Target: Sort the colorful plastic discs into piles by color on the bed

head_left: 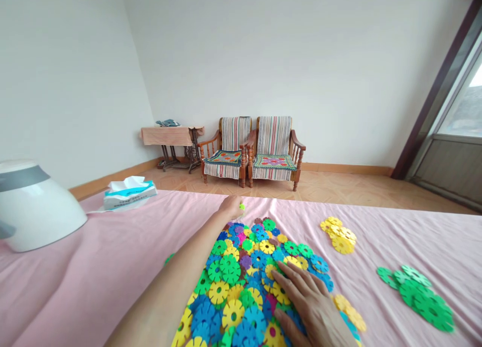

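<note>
A large pile of notched plastic snowflake discs (233, 312) in blue, green, yellow, purple and other colours lies in front of me. My left hand (231, 207) reaches past the far left side of the pile, its fingers closed. A light-green snowflake disc (242, 206) shows at its fingertips, mostly covered by the hand. My right hand (311, 304) rests on the right side of the pile, palm down with its fingers stretched out and apart. Several yellow discs (342, 244) form a small group to the right. Nearer me lies a group of green discs (425, 299).
A pink cloth (124, 256) covers the table. A white kettle-like vessel (41, 211) stands at the left, with a tissue pack (130, 194) beyond it. Two wooden armchairs (273, 151) and a cloth-covered sewing table (167, 136) stand by the far wall.
</note>
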A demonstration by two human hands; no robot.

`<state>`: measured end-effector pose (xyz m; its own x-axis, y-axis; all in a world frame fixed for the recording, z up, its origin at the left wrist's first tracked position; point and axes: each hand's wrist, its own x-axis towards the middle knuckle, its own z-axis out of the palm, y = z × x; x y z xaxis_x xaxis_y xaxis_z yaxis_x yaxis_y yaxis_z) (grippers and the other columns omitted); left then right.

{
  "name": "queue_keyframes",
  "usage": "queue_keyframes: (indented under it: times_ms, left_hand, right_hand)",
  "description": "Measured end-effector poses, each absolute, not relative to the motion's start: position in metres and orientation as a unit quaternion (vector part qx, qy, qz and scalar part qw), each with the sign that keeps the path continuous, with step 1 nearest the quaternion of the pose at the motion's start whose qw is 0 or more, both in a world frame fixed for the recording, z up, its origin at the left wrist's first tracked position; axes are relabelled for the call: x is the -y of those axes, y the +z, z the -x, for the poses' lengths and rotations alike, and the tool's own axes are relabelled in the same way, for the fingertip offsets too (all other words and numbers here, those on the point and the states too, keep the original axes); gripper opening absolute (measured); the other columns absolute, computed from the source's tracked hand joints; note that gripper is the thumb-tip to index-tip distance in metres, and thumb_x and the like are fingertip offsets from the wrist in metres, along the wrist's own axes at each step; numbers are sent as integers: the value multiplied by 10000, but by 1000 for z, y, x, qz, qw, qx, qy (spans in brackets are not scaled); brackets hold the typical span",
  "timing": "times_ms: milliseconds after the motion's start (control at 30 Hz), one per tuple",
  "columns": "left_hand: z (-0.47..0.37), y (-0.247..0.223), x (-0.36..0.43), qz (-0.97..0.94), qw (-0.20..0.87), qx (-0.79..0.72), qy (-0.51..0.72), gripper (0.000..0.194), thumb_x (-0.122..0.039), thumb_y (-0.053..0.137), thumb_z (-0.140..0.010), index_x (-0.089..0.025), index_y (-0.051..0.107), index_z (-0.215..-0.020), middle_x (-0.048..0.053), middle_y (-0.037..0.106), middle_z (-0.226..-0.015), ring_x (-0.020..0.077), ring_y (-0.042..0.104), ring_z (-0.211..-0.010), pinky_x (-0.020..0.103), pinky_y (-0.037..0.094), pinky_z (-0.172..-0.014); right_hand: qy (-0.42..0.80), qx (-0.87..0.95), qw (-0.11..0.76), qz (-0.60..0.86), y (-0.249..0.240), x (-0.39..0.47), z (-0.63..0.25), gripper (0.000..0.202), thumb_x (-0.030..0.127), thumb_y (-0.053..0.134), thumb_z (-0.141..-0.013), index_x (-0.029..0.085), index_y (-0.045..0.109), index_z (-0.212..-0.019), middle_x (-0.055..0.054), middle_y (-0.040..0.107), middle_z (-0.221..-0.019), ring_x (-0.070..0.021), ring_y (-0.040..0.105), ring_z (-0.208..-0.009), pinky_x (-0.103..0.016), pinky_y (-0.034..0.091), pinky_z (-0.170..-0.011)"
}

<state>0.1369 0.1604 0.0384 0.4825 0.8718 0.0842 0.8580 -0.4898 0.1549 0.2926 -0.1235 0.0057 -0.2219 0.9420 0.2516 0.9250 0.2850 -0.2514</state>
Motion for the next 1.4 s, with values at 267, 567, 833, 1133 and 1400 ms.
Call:
queue_keyframes:
  times_ms: [267, 567, 833, 1133, 1400]
  left_hand:
    - [-131, 41, -142, -862, 46, -470, 186, 313, -314, 569, -932, -163, 550, -1205, 93, 564, -1229, 236, 589, -1051, 451, 508, -876]
    - [-67, 45, -13, -867, 118, -411, 255, 300, -182, 642, -795, -219, 646, -1092, 27, 686, -1108, 193, 632, -1033, 270, 496, -901]
    - [-37, 41, 75, -868, 184, -376, 268, 128, -166, 572, -815, -261, 652, -847, 18, 675, -904, 199, 627, -912, 319, 496, -847]
    - [-10, 26, 38, -847, 81, -403, 338, 158, -170, 489, -875, -231, 634, -877, 34, 669, -902, 208, 604, -917, 346, 470, -841]
    - [-5, 15, 31, -852, 77, -406, 321, 146, -160, 510, -867, -224, 640, -846, 19, 668, -872, 190, 607, -882, 318, 474, -811]
  right_hand:
    - [19, 774, 206, 598, 10, 127, -290, 506, 505, 453, -903, 289, 508, -1357, -58, 486, -1417, -307, 468, -1284, -507, 442, -1005]
    - [26, 738, 228, 635, 3, 133, -289, 557, 546, 402, -916, 257, 466, -1387, -69, 424, -1470, -286, 402, -1335, -516, 382, -1058]
    - [57, 755, 230, 612, 9, 136, -282, 448, 449, 401, -942, 285, 511, -1344, -47, 486, -1427, -269, 415, -1321, -535, 328, -1077]
    - [109, 799, 227, 546, 37, 142, -243, 416, 138, 501, -834, 316, 621, -1191, -39, 624, -1161, -228, 564, -1065, -383, 465, -923]
    - [108, 773, 222, 585, 30, 143, -236, 307, 159, 579, -763, 250, 625, -1053, -53, 624, -1101, -254, 553, -1037, -432, 441, -935]
